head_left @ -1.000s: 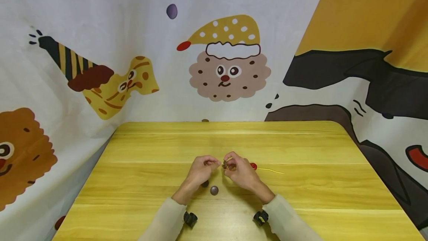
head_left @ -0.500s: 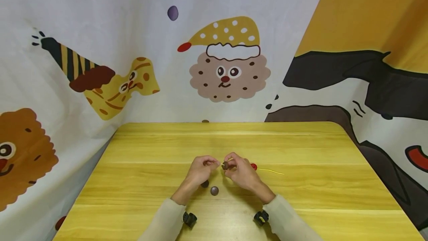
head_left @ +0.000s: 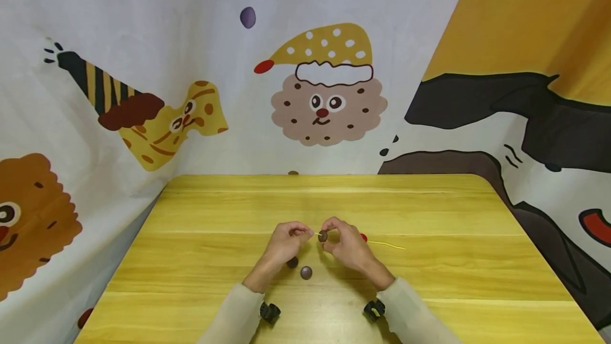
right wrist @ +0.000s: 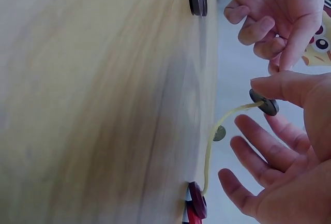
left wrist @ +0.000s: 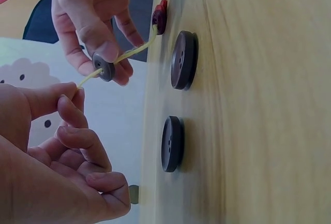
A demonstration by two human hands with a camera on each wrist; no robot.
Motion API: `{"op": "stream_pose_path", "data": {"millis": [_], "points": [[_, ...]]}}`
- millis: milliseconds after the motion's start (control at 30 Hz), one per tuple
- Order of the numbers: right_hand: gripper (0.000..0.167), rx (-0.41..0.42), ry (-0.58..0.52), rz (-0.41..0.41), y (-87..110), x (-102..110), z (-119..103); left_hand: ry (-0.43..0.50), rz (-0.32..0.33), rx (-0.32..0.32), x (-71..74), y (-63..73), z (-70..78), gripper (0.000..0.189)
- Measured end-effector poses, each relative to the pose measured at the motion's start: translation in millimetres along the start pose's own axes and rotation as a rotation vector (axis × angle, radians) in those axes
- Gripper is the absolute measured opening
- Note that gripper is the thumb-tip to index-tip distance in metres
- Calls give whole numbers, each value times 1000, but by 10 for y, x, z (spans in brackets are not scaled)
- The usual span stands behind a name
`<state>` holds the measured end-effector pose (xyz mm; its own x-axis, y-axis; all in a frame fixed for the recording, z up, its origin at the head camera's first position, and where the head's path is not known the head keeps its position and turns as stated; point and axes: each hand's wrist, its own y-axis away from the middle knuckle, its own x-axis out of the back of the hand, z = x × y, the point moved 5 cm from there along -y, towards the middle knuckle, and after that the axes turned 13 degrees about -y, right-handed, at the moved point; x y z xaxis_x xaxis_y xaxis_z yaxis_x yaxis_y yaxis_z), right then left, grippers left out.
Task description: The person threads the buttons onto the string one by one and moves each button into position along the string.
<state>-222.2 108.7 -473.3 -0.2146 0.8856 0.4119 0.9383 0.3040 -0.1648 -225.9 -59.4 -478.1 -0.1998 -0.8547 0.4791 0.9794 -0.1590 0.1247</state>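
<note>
One brown biscuit figure (head_left: 38, 222) at far left, printed on the white cloth backdrop (head_left: 224, 68); next to it a yellow figure (head_left: 164, 140) wearing a striped hat. Below, wooden table (head_left: 215, 211), light planks. Left sleeve (head_left: 234, 315) pale, black left wrist device (head_left: 270, 312) at its cuff. Left hand (head_left: 281, 246) above table: narrow grip, thumb and index finger pinching yellow cord (left wrist: 135, 51); other fingers curled loosely. Cord tip hidden in the fingertips, can't tell how much is tucked there.

First loose button (head_left: 293, 262), dark, lies flat on the table just beside the left hand. Second loose button (head_left: 306, 272), also dark, flat, a bit right and closer to the person; the two don't touch. Cookie figure (head_left: 329, 116) in a dotted hat on the cloth behind.

Held button (head_left: 322, 236), dark brown, is raised off the table between the hands, tilted, cord running through it. Right hand (head_left: 352, 246): thumb and index finger pinch that button, narrow grip, remaining fingers spread apart. Past it the cord sags to a maroon button (left wrist: 159, 23) on the table, with red button (head_left: 364, 237) right against it, partly hidden by the right hand in the head view. Cord's tail trails rightward over the wood. Right wrist device (head_left: 374, 310), black, then pale right sleeve (head_left: 412, 312). Far right, big orange-and-black print (head_left: 539, 31).
</note>
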Motion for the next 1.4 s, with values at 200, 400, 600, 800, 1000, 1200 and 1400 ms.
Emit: {"op": "stream_pose_path", "data": {"millis": [200, 400, 600, 800, 1000, 1200, 1400], "points": [[32, -3, 29, -8, -3, 18, 27, 3, -3, -12, 25, 10, 17, 18], [31, 41, 61, -23, 3, 37, 14, -7, -2, -14, 44, 21, 25, 20], [31, 14, 73, -25, 12, 63, 40, -9, -4, -20, 51, 29, 37, 21], [30, 40, 73, -36, 7, 78, 42, -4, -12, -24, 60, 42, 59, 22], [29, 42, 87, -38, 12, 93, 61, 0, -17, -22, 60, 46, 58, 23], [28, 41, 87, -24, 8, 117, 71, 13, -26, -16, 57, 45, 47, 25], [28, 16, 89, -7, 6, 141, 92, 16, -22, -10, 63, 49, 52, 25]]}}
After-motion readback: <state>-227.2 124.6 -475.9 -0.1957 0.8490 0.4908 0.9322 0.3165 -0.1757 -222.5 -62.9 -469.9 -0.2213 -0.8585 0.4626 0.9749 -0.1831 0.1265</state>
